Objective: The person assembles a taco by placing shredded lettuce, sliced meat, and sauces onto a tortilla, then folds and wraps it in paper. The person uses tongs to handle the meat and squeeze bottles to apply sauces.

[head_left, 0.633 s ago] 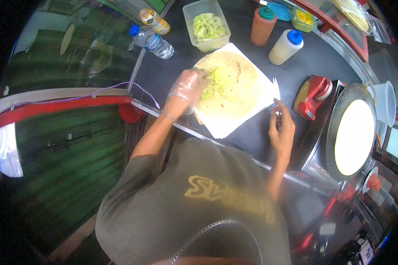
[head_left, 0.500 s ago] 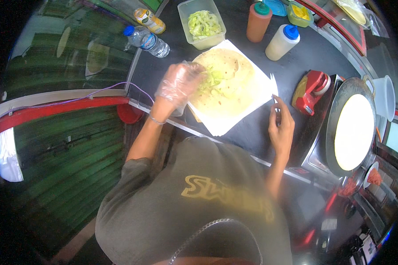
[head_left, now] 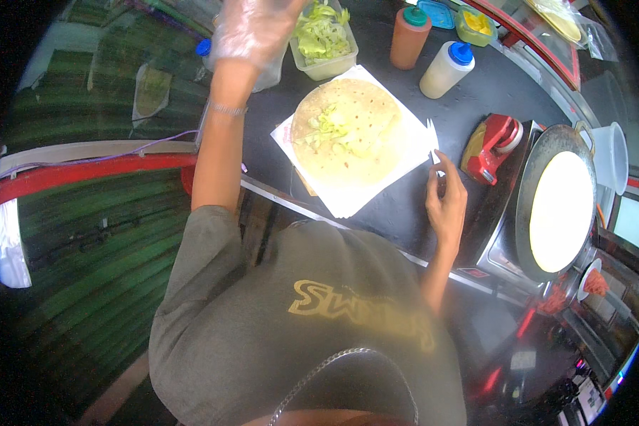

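A round tortilla (head_left: 368, 160) lies on a stack of white paper sheets (head_left: 339, 201) on the dark counter. Shredded lettuce (head_left: 330, 124) is piled on its left half. My left hand (head_left: 252, 32), in a clear plastic glove, is raised at the top edge beside a plastic box (head_left: 331, 69) of shredded lettuce; its fingers are blurred and partly cut off. At the right corner of the paper, my right hand (head_left: 447, 202), bare, has its fingers closed on a white plastic fork (head_left: 433, 138), prongs pointing away from me.
Two squeeze bottles, one orange (head_left: 410, 39) and one white (head_left: 446, 71), stand at the back. A red tape dispenser (head_left: 491, 148) sits by a round griddle (head_left: 525, 213) bearing a pale sheet of batter (head_left: 562, 213). The arm partly hides a blue-capped bottle (head_left: 204, 47).
My left hand has left the lettuce on the tortilla and risen up and leftward to beside the lettuce box. My right hand stays by the paper with the fork.
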Tool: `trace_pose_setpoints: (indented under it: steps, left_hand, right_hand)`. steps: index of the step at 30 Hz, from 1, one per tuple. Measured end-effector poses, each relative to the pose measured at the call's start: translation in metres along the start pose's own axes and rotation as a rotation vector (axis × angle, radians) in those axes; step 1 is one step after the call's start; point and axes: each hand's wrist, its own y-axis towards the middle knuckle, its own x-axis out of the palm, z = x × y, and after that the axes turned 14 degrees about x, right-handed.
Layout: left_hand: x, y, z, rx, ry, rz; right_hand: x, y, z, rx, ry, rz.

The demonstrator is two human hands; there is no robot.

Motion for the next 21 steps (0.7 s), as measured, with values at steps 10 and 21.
trace_pose_setpoints:
  steps: [10,21]
  left_hand:
    - [0.056,-0.094,-0.048,0.399,0.033,-0.268]
    - [0.130,-0.192,-0.045,0.102,-0.097,-0.487]
  right_hand:
    - [-0.001,-0.006,0.001,-0.001,-0.001,-0.012]
    - [0.029,-0.020,0.028,-0.138,-0.020,0.080]
